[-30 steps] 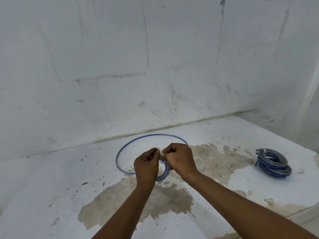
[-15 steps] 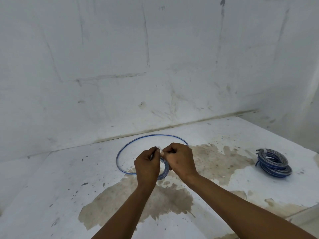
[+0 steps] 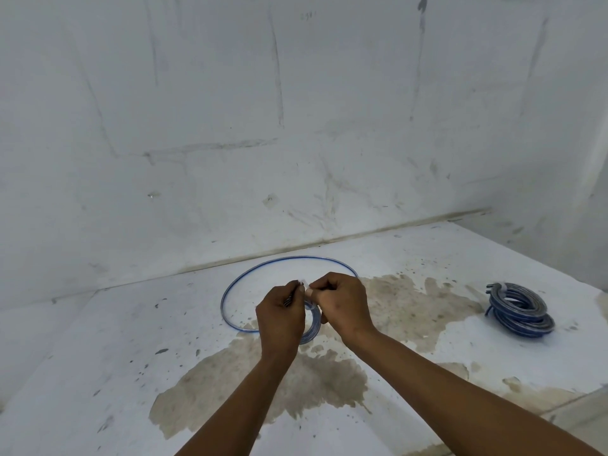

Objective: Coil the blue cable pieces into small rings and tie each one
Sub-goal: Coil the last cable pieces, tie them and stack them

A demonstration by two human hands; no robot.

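Both hands meet over the middle of the white floor (image 3: 98,357), knuckles toward the camera, fingers curled. Left hand (image 3: 279,319) pinches a small blue cable coil (image 3: 314,324) at its top, thumb and forefinger closed on it; a dark bit of cable end shows by its fingers. Right hand (image 3: 342,304) is also curled, fingertips pinching a small whitish tie piece (image 3: 304,284) at the top of the same coil, just touching the left hand's fingertips. The coil hangs between the two hands, its lower right arc visible below them; cannot tell whether it touches the floor.

A large loose loop of blue cable (image 3: 250,274) lies flat on the floor behind the hands, running from the left round the far side to behind the right hand. Cannot tell whether it joins the small coil, as the hands hide that part.

Well apart to the right, near the right wall, sits a stack of finished blue coils (image 3: 519,311), one on another, a pale tie visible at the top left.

Brown stain patches (image 3: 263,390) spread over the floor under and right of the forearms. A scuffed white wall (image 3: 296,126) stands at the far side, meeting the floor along a dirty seam.
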